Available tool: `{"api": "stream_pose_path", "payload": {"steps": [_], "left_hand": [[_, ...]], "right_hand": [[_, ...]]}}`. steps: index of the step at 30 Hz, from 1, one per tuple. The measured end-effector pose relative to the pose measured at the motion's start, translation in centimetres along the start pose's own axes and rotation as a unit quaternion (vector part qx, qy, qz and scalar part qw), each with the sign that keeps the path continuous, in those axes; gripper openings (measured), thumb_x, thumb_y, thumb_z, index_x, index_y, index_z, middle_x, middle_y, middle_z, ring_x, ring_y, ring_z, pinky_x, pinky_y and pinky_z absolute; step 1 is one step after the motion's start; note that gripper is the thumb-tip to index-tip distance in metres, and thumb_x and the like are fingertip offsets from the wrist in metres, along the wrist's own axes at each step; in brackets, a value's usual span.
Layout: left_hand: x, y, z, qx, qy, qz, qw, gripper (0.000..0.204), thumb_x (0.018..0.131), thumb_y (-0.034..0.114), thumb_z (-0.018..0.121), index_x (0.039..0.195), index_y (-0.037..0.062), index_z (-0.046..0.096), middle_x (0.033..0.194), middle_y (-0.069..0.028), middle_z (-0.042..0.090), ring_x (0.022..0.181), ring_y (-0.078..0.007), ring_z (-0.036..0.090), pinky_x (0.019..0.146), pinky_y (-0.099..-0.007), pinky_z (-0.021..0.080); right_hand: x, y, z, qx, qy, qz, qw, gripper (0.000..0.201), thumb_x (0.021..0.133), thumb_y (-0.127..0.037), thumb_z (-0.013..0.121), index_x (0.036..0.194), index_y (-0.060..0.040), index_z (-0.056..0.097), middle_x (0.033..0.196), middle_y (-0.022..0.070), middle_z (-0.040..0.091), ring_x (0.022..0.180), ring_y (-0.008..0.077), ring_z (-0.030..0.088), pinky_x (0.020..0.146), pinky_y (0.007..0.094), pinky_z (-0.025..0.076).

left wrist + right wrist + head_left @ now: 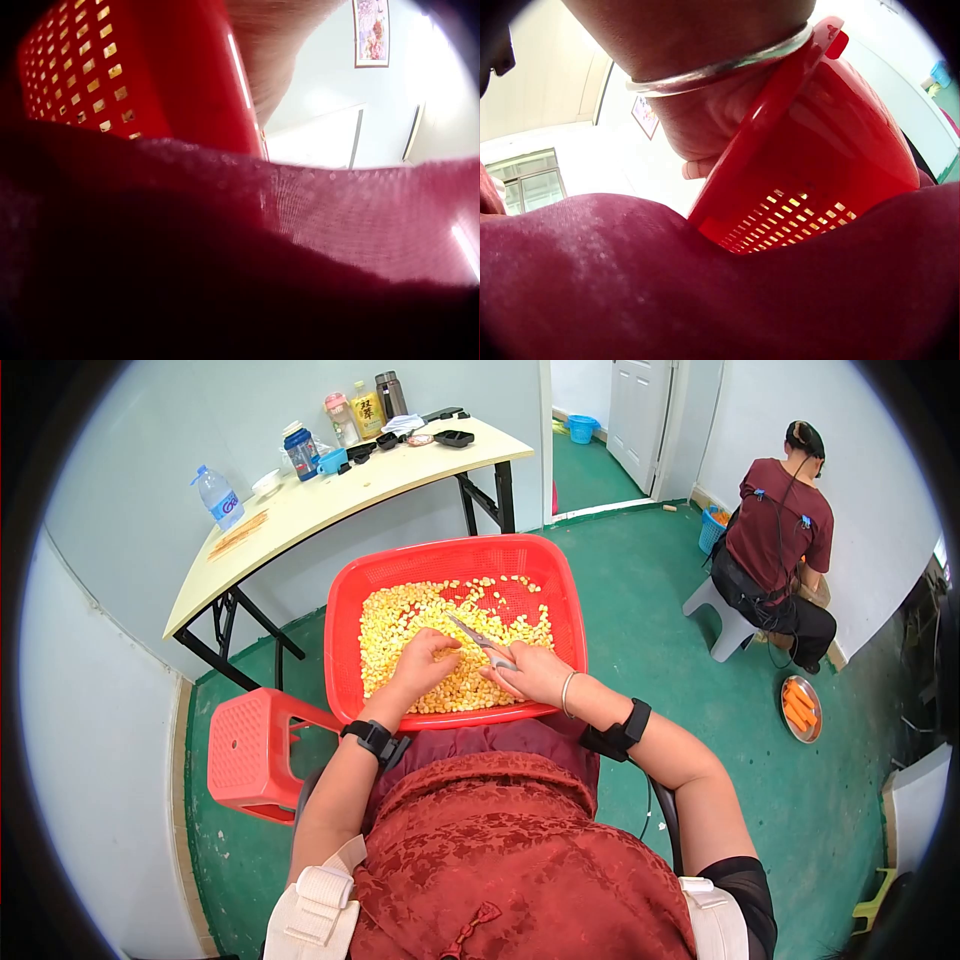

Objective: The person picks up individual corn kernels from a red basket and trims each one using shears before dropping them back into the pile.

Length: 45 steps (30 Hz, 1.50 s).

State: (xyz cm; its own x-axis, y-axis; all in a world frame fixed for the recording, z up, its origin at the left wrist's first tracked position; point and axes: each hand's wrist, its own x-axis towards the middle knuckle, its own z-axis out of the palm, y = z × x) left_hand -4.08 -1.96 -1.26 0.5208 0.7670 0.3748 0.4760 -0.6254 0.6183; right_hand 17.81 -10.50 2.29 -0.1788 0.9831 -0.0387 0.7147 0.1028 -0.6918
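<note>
A red plastic basket (345, 575) rests against the lap, heaped with yellow corn kernels (400, 625). My right hand (537, 673) grips a pair of scissors (476, 637) over the kernels, blades pointing up and left. Left of the scissors, my left hand (425, 663) is above the corn with thumb and fingers bent together; I cannot tell if a kernel is between them. Both wrist views mostly show the basket's slotted wall (180, 67) and dark red cloth (600, 262); the left fingers and the scissors are hidden there.
A red stool (250, 750) stands left of the basket. Behind is a long table (400, 475) with bottles, a cup and small black items. At right a person (785, 530) sits on a grey stool (715, 620), near a metal bowl (815, 725) of orange sticks on the green floor.
</note>
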Motion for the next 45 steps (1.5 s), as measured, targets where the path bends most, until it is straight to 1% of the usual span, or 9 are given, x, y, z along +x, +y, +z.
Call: {"api": "stream_pose_path", "payload": {"steps": [7,10,12,13,14,17,25,40,45], "left_hand": [[0.2,0.0,0.0,0.085,-0.047,0.029,0.995,0.020,0.069,0.010,0.067,0.088,0.0041,0.067,0.083,-0.0132,0.057,0.083,-0.0277,0.056,0.073,-0.0351,0.046],[0.3,0.0,0.1,0.064,0.024,0.072,0.995,0.014,0.074,0.011,0.067,0.085,0.0029,0.068,0.079,-0.0099,0.061,0.074,-0.0238,0.057,0.069,-0.0329,0.047],[0.5,0.4,0.0,-0.123,0.082,-0.075,0.986,0.012,0.077,0.011,0.067,0.085,0.0027,0.068,0.075,-0.0068,0.062,0.062,-0.0176,0.055,0.060,-0.0288,0.045],[0.7,1.3,-0.4,-0.215,0.110,-0.147,0.959,0.011,0.078,0.011,0.067,0.084,0.0027,0.068,0.073,-0.0052,0.062,0.057,-0.0144,0.053,0.055,-0.0267,0.045],[0.8,2.3,-1.4,-0.310,0.106,-0.247,0.912,0.011,0.082,0.009,0.066,0.090,0.0028,0.066,0.070,-0.0013,0.062,0.045,-0.0049,0.044,0.042,-0.0189,0.034],[0.9,1.1,-2.0,-0.506,0.126,-0.236,0.820,0.014,0.080,0.007,0.068,0.093,0.0033,0.064,0.064,0.0022,0.057,0.041,-0.0015,0.039,0.037,-0.0174,0.027],[0.7,1.8,-2.1,-0.501,0.095,-0.218,0.832,0.025,0.079,0.004,0.067,0.103,0.0020,0.060,0.070,0.0007,0.059,0.040,-0.0013,0.037,0.036,-0.0169,0.025],[0.6,2.0,-2.0,-0.470,0.080,-0.220,0.851,0.033,0.080,0.004,0.065,0.111,0.0007,0.054,0.074,-0.0019,0.062,0.041,-0.0014,0.038,0.036,-0.0167,0.026],[0.6,1.9,-1.9,-0.467,0.072,-0.217,0.854,0.035,0.080,0.003,0.064,0.113,0.0004,0.052,0.075,-0.0023,0.062,0.041,-0.0012,0.038,0.036,-0.0164,0.026]], "right_hand": [[0.1,0.0,-0.1,-0.003,-0.012,-0.001,1.000,0.056,0.083,-0.050,0.054,0.083,0.0054,0.055,0.077,0.0246,0.062,0.075,0.0383,0.063,0.066,0.0425,0.048],[0.1,0.1,0.1,-0.010,0.001,-0.009,1.000,0.057,0.083,-0.051,0.054,0.088,0.0058,0.055,0.081,0.0253,0.062,0.078,0.0383,0.063,0.068,0.0421,0.048],[-0.3,-0.4,0.0,-0.008,0.015,0.005,1.000,0.059,0.083,-0.051,0.054,0.093,0.0062,0.053,0.084,0.0258,0.062,0.081,0.0382,0.063,0.070,0.0418,0.048],[-0.5,-0.7,-0.1,-0.007,0.022,0.012,1.000,0.060,0.082,-0.052,0.054,0.095,0.0064,0.053,0.086,0.0261,0.062,0.083,0.0381,0.062,0.071,0.0416,0.048],[-0.6,-0.9,-0.3,-0.011,0.018,0.016,1.000,0.061,0.082,-0.052,0.054,0.097,0.0070,0.052,0.088,0.0260,0.062,0.084,0.0379,0.062,0.072,0.0415,0.048],[-0.5,-1.0,-0.3,-0.027,-0.009,0.021,0.999,0.064,0.082,-0.054,0.053,0.104,0.0061,0.051,0.092,0.0254,0.061,0.088,0.0375,0.062,0.076,0.0415,0.048],[-1.0,-1.3,-0.5,-0.103,-0.055,-0.026,0.993,0.055,0.084,-0.057,0.046,0.128,-0.0244,0.048,0.100,0.0203,0.054,0.092,0.0380,0.058,0.079,0.0443,0.047],[-0.8,-0.8,0.0,-0.081,-0.020,-0.007,0.996,0.051,0.083,-0.053,0.051,0.115,-0.0137,0.056,0.090,0.0204,0.060,0.085,0.0372,0.061,0.075,0.0439,0.048],[-0.9,-0.7,-0.1,-0.087,-0.021,-0.046,0.995,0.050,0.084,-0.049,0.052,0.112,-0.0082,0.055,0.089,0.0221,0.060,0.083,0.0389,0.060,0.073,0.0450,0.048]]}}
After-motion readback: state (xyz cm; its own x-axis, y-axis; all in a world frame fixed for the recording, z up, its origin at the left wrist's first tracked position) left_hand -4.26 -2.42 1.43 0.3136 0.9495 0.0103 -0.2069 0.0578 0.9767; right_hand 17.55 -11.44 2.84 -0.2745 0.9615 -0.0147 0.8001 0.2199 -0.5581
